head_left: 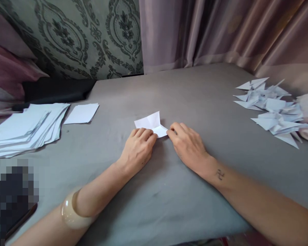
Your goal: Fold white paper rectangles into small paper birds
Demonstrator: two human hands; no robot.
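White paper [149, 121], edges pinched by both hands [140, 146] [189, 142], has open grey cloth [159, 191] around it.

A broad grey cloth-covered surface [133, 97] bears, at left, a loose stack of large white paper sheets [20, 130] beside a neat stack of small white paper sheets [82, 113]; at right, a heap of pointed, folded white paper shapes [274, 106] — and, at the middle, a creased white paper piece [150, 121], touching or nearly so. Far left, a smooth black object [59, 89]; near left, a blurred dark object [11, 201]
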